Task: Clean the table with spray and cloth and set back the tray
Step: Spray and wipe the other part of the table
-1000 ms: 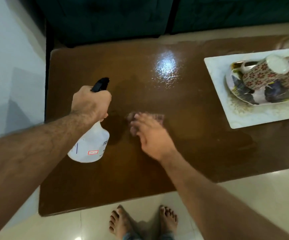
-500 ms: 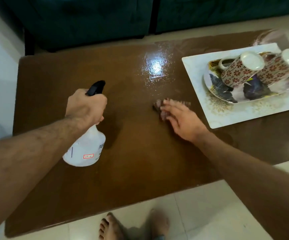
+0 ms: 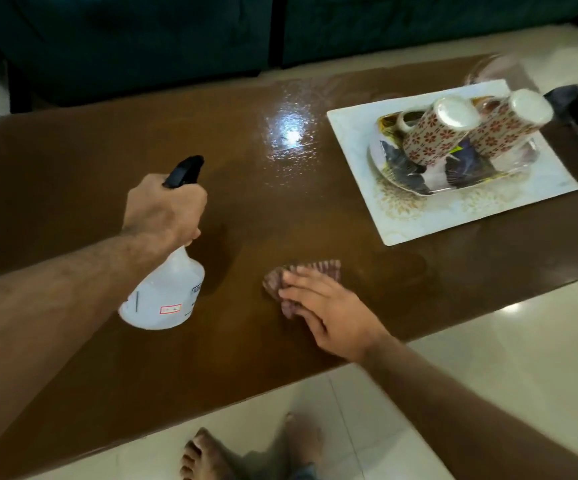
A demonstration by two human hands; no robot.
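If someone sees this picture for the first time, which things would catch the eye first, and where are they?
Probably the two hands over the brown table: the left hand grips a white spray bottle at centre-left, while the right hand presses a striped cloth flat near the front edge. Next, the white tray at the right, holding two upturned patterned mugs on a plate.
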